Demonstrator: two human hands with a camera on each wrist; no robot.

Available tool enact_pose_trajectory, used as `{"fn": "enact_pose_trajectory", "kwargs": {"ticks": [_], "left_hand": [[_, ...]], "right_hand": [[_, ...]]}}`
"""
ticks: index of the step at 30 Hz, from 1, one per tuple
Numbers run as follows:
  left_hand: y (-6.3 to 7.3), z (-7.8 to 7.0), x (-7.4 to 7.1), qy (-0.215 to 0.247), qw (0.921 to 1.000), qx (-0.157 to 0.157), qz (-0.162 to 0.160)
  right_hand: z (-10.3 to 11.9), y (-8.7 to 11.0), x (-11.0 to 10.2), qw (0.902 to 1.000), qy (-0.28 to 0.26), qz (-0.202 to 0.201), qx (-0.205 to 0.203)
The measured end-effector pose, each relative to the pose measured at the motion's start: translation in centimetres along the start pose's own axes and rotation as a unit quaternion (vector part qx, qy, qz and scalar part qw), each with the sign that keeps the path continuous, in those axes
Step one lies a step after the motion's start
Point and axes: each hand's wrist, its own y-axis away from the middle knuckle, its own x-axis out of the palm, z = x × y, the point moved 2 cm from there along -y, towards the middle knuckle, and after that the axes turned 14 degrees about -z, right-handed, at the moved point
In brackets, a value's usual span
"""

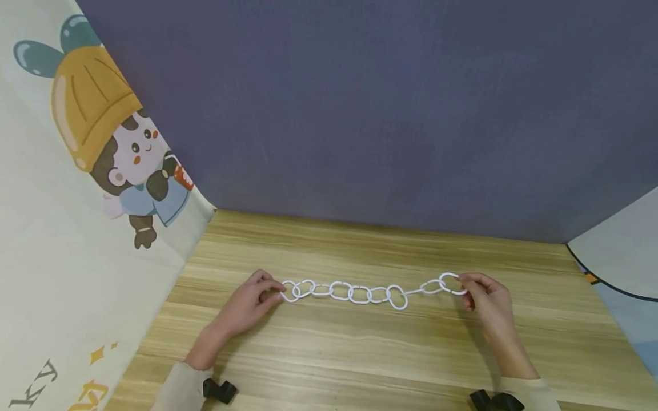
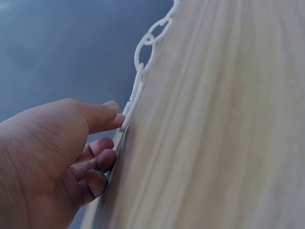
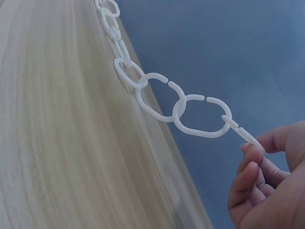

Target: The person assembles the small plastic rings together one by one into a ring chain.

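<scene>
A white plastic chain (image 1: 340, 290) of several oval links stretches sideways across the wooden table. My left hand (image 1: 251, 302) pinches its left end link between thumb and forefinger, close to the tabletop. At the other end my right hand (image 1: 489, 299) pinches the last link (image 1: 452, 283) and holds it raised. In the right wrist view, the links nearest that hand hang in the air, and small gaps show in the link (image 3: 202, 117) beside it. The middle of the chain seems to lie on the wood. The left wrist view shows the left fingertips at the end link (image 2: 127, 112).
The wood-grain table (image 1: 329, 354) meets a dark blue-grey panel (image 1: 385, 114) at the back. A pale sheet with a cartoon figure (image 1: 139, 142) borders the left side, and another printed sheet (image 1: 622, 240) the right. Black straps (image 1: 220, 391) sit at the wrists.
</scene>
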Motion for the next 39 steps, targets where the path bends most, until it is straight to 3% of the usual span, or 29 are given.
{"fn": "enact_pose_trajectory", "kwargs": {"ticks": [5,9,13,19,26,35,39], "left_hand": [[0.2,1.0,-0.7,-0.019,0.9997,-0.003,-0.014],[0.3,1.4,-1.1,-0.042,0.9979,0.026,-0.041],[0.2,1.6,-1.1,-0.066,0.9941,0.052,-0.069],[0.0,1.8,-1.0,-0.077,0.9943,0.031,-0.068],[0.0,2.1,-0.4,-0.072,0.9963,0.006,-0.047],[0.4,2.7,-0.2,-0.089,0.9949,0.009,-0.048],[0.5,2.4,-0.2,-0.110,0.9927,0.021,-0.046]], "right_hand": [[-0.6,0.4,-0.2,0.9999,0.001,-0.010,0.005],[-1.5,0.5,-0.4,0.9998,0.009,-0.012,0.010],[-2.5,-0.7,-0.6,0.9990,0.042,-0.005,0.012],[-3.8,-1.9,-0.5,0.9920,0.121,-0.013,-0.031],[-3.9,-2.1,-0.1,0.9605,0.225,-0.057,-0.153],[-4.8,-2.0,0.1,0.9233,0.249,-0.074,-0.283],[-5.0,-1.7,0.2,0.9067,0.260,-0.083,-0.321]]}}
